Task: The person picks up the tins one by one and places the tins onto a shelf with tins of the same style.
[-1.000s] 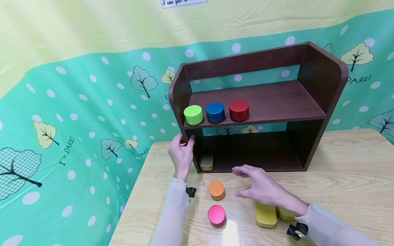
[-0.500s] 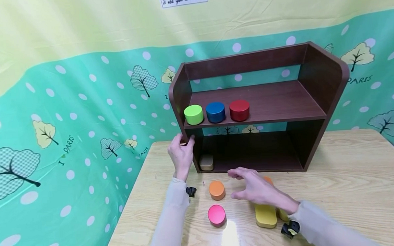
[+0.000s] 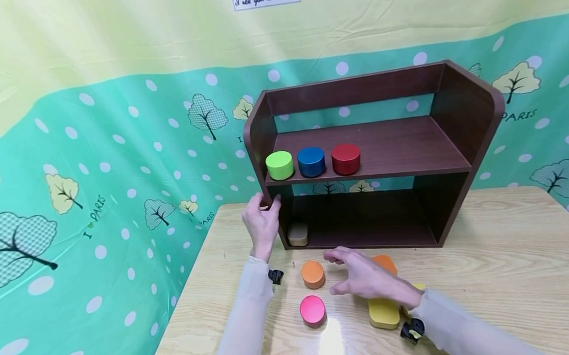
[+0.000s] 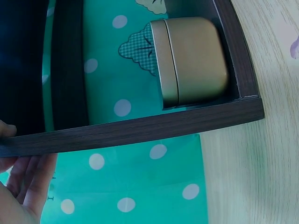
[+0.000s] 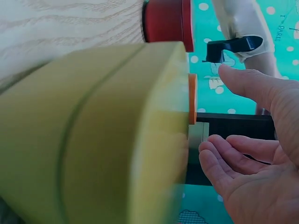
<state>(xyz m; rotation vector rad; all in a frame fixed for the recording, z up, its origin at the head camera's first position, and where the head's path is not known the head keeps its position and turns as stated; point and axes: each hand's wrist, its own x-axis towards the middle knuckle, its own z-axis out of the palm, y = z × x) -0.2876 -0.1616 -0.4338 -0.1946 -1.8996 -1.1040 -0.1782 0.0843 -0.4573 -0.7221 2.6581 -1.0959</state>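
Observation:
My left hand (image 3: pixel 261 223) pinches the left side panel of a dark brown two-tier shelf (image 3: pixel 361 177); in the left wrist view the thumb lies on one face of the panel (image 4: pixel 140 132) and the fingers on the other. My right hand (image 3: pixel 362 274) hovers over the table with thumb and fingers spread apart, holding nothing. Just left of its fingertips stands a round orange tin (image 3: pixel 313 275), with a round pink tin (image 3: pixel 312 311) nearer the front. Under the right forearm are a yellow rounded-square tin (image 3: pixel 384 314) and an orange one (image 3: pixel 385 264), both partly hidden.
On the upper tier stand green (image 3: pixel 280 165), blue (image 3: pixel 311 162) and red (image 3: pixel 345 159) round tins in a row. A gold rounded-square tin (image 3: pixel 298 234) sits in the lower tier's left corner. Behind the table (image 3: pixel 516 252) hangs a patterned curtain (image 3: pixel 123 205).
My right hand has moved left and slightly down toward the round orange tin, uncovering the orange tin behind it. My left hand stays on the shelf's side panel.

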